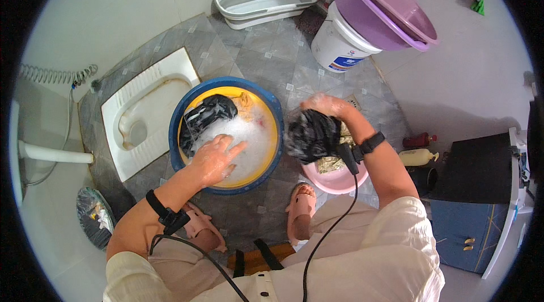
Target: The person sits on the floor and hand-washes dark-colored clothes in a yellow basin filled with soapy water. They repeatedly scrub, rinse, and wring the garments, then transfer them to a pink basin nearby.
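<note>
My left hand, wet and with fingers spread, is over white suds in a blue-rimmed basin with a yellow inside. Dark wet cloth and some yellow cloth lie in the basin's far part. On the right, my right hand grips a bunched black cloth with suds on it, blurred in places. That cloth hangs beside and partly over a pink basin, where crinkled gold-coloured material shows. My right fingertips are partly hidden.
A squat toilet adjoins the blue-rimmed basin. Farther off stand a grey-white collapsible tub and a white bucket under purple and pink basins. Bottles and a blue cabinet are at right, a waste bin at left.
</note>
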{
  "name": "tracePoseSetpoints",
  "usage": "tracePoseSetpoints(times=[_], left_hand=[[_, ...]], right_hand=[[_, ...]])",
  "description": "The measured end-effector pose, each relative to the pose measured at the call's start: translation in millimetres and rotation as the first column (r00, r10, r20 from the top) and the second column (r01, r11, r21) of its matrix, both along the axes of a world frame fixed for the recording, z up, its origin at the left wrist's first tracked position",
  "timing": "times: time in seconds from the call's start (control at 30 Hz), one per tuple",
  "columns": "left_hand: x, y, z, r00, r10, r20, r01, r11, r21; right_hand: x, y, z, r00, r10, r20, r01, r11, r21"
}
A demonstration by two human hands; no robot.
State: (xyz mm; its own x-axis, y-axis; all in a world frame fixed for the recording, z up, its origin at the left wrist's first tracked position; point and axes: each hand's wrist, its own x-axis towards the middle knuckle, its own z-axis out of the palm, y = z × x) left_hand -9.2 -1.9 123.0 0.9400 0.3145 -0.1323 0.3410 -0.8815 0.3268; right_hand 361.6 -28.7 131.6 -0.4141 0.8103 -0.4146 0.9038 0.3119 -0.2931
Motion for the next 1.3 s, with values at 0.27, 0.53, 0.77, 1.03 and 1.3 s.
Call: tracePoseSetpoints(times=[0.27,0.53,0.77,1.03,1.3], left_hand=[[-4.4,-14.1,-2.5,0.941,-0.001,-0.339,-0.027,0.997,-0.077],[15.3,-32.8,67.7,0.958,0.055,-0.282,-0.068,0.997,-0.035],[9.3,-56.2,108.6,0.992,0.127,-0.010,-0.127,0.991,0.037],[-10.4,-31.0,115.5,0.962,0.220,-0.162,-0.242,0.961,-0.134],[-13.8,-23.6,114.0,0.970,0.201,-0.134,-0.228,0.945,-0.233]], right_hand=[[83.7,-136.4,-120.7,0.828,-0.400,0.393,0.471,0.877,-0.099],[95.3,-130.5,-119.3,0.922,-0.153,0.356,0.235,0.952,-0.198],[36.2,-45.0,-36.5,0.953,0.153,0.262,-0.128,0.986,-0.111],[-84.7,-18.1,43.6,0.700,-0.368,-0.612,0.216,0.926,-0.310],[27.4,-53.3,-23.9,0.520,-0.644,-0.561,0.327,0.757,-0.565]])
